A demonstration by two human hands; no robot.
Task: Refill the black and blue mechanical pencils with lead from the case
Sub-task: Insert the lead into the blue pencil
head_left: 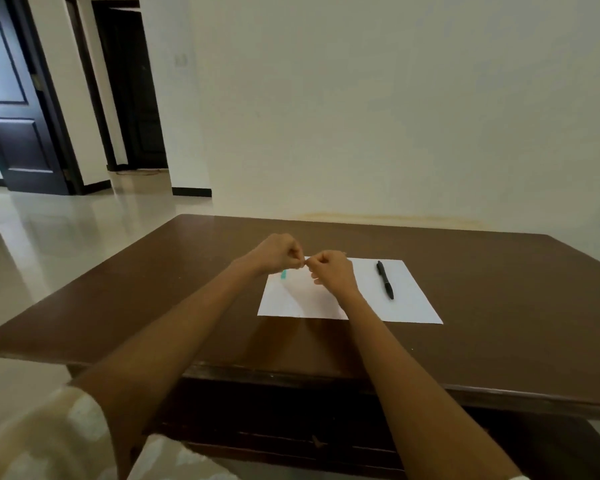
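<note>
Head view: left hand [278, 253] and right hand [331, 271] met, fingers curled, pinching something too small to identify; black pencil [385, 280] lay at three o'clock on paper [409, 303].

- Table [465, 306]: dark brown wood, smooth, faint sheen.
- Sheet [409, 306]: white paper, matt.
- Black pencil [385, 279]: plastic look, slightly glossy.
- Floor [66, 230]: pale tiles, polished, reflective.
- Wall [395, 98]: painted, matt.
</note>
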